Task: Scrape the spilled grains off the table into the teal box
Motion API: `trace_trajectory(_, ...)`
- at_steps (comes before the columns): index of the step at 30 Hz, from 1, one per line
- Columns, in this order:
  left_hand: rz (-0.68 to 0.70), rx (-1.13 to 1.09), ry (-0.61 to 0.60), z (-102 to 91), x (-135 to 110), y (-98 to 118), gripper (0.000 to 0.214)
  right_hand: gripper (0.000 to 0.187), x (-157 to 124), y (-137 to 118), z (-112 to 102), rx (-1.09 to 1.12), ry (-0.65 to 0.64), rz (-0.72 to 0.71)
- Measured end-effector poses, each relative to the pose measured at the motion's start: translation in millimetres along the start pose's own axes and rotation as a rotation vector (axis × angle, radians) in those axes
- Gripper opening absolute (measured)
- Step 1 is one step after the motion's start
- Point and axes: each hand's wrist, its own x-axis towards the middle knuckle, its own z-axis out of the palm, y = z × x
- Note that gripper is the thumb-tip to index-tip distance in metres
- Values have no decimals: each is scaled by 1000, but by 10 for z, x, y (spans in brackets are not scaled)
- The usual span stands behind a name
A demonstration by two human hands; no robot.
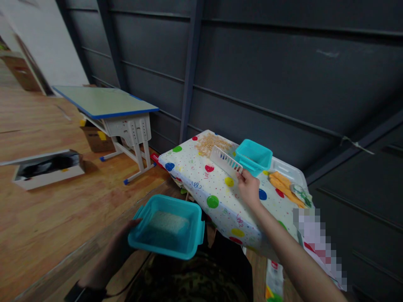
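A: You're gripping the big turquoise tub (166, 226) with your left hand (116, 247). Your fingers are curling around its left rim, and you're holding it in the air, off the near edge of the table and to the left of your right hand.

B: Something pale and grainy is lying in the bottom of it. I cannot tell what it is.

A: Your right hand (248, 188) is pinching a white slotted scraper (226, 160) by its near end. The scraper is sticking out up and to the left of your fingers, over the spotted tablecloth (201, 176).

B: Its far tip is reaching the heap of tan grains (211, 143) that is lying beyond your right hand. I cannot tell whether it is touching them.

A: A small turquoise tub (254, 156) is sitting just beyond your right hand, close beside the scraper on its right.

B: Further right of that hand, yellow cloths (283, 184) are lying on the table, just beside a white tray (285, 167).

A: Well beyond your left hand, a desk (103, 102) with a blue edge is standing on the wooden floor (47, 218). An open white box (47, 167) is lying on that floor, further to the left.
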Motion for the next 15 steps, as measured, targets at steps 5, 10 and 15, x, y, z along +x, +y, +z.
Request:
trace_trajectory(5, 21, 37, -1, -48, 36, -28, 24, 29, 46, 28, 16, 38, -4, 1)
trace_trajectory(10, 73, 37, 38, -14, 13, -67, 27, 33, 39, 11, 36, 80, -30, -5)
trace_trajectory(15, 54, 10, 42, 14, -30, -48, 23, 33, 27, -37, 37, 110, -45, 2)
